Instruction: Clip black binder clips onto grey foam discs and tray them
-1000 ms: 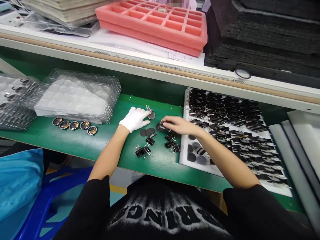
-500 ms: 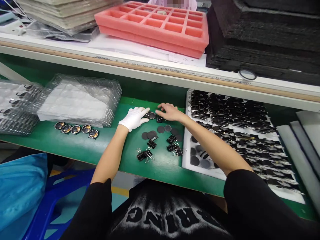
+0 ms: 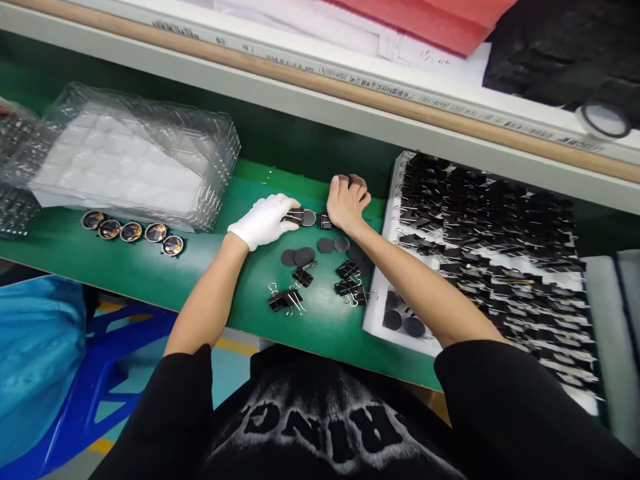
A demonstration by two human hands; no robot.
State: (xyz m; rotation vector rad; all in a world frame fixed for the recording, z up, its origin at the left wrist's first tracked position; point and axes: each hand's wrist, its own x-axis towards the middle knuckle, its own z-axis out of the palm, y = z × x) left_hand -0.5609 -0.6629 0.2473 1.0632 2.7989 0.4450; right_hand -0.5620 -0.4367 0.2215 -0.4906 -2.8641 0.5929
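My left hand [image 3: 261, 222], in a white glove with bare fingertips, pinches a black binder clip [image 3: 296, 216] whose jaws meet a dark round disc [image 3: 309, 218]. Just right of that disc another binder clip [image 3: 325, 221] stands on the green bench. Beyond it my bare right hand [image 3: 347, 200] is raised with fingers apart and slightly bent, and nothing shows in it. Nearer to me lie loose black discs [image 3: 304, 256] and a glassy-looking round piece [image 3: 342, 245]. Several more binder clips form small groups, one at the left [image 3: 286, 301] and one at the right [image 3: 350, 283].
A white foam tray [image 3: 373, 319] packed with clipped pieces and discs lies right. At left are clear plastic trays [image 3: 220, 167] and a row of round amber-reflecting pieces [image 3: 131, 231]. A shelf edge [image 3: 300, 77] crosses behind; a rimmed lens [image 3: 605, 120] rests on it.
My right hand has lifted away from the standing clip, and its fingers have spread upward. My left hand keeps its pinch on the clip. The view has tilted down and closer.
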